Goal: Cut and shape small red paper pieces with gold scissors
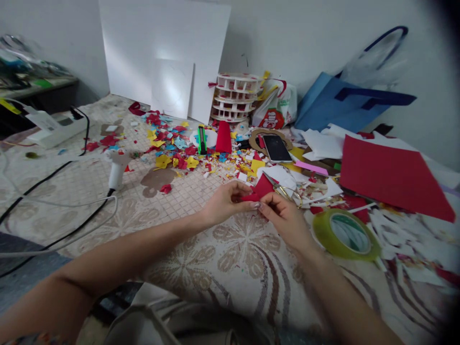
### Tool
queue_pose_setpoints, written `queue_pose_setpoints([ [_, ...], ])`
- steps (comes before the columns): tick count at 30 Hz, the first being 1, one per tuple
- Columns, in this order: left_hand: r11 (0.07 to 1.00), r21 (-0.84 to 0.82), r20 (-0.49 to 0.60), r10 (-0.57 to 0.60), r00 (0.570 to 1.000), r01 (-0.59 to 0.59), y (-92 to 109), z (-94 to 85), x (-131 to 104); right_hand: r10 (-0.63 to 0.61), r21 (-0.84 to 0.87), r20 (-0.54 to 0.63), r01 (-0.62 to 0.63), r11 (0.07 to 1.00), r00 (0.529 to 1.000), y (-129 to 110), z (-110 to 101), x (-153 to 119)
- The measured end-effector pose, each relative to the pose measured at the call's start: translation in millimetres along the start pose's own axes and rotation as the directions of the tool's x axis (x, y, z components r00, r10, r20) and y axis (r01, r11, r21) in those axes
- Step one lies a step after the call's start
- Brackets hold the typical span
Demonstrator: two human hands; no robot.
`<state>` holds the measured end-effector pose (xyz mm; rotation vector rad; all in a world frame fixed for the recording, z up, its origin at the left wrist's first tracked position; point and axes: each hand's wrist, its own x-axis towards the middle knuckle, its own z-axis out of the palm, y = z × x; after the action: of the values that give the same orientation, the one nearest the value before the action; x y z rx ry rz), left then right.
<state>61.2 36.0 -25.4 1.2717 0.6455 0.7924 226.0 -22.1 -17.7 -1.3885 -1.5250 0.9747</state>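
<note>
My left hand (230, 202) pinches a small piece of red paper (249, 197) over the front of the table. The fingertips of my right hand (281, 213) meet it from the other side, closed on the same piece. Just behind my hands lies another bit of red paper (263, 186). A pair of scissors with gold handles (283, 190) rests beside my right hand, its blades pointing up and left. White paper scraps (282, 176) lie under and around the scissors. My fingers partly hide the piece I hold, so its exact shape does not show.
Cut paper flowers (163, 162) and scraps cover the table's middle. A hot glue gun (117, 170) with cables stands left. To the right are a roll of tape (347, 234), red sheet (391, 175) and phone (276, 148). A white tiered model (235, 98) stands behind, near a green cutter (202, 140).
</note>
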Motion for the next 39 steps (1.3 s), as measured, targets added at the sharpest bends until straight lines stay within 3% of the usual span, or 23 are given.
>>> queue_pose_setpoints([
  [4,0.991,0.065,0.003,-0.115,0.993,0.115,0,0.4,-1,0.0,0.014,-0.014,0.0,1.0,1.0,1,3,-1],
  [16,0.995,-0.013,0.032,-0.102,0.994,0.102,2,-3.9,1,0.032,0.107,-0.071,-0.024,0.994,0.997,6,5,0],
  [21,0.985,-0.074,0.034,-0.154,0.987,0.157,6,-4.2,2,0.046,0.113,-0.063,-0.039,0.993,0.997,7,2,0],
  [26,0.984,-0.026,0.041,-0.172,0.984,0.174,7,-6.2,4,0.085,0.171,-0.024,-0.08,0.982,0.996,8,0,2],
  [30,0.972,-0.044,0.032,-0.228,0.973,0.23,7,-5.7,3,0.12,0.264,-0.085,-0.093,0.96,0.989,8,0,2],
  [34,0.968,-0.046,0.032,-0.245,0.969,0.246,7,-2.8,1,0.091,0.225,-0.073,-0.073,0.972,0.993,10,0,3],
  [39,0.967,-0.029,0.116,-0.248,0.962,0.253,5,-2.7,0,0.062,0.154,-0.037,-0.056,0.987,0.997,12,0,4],
])
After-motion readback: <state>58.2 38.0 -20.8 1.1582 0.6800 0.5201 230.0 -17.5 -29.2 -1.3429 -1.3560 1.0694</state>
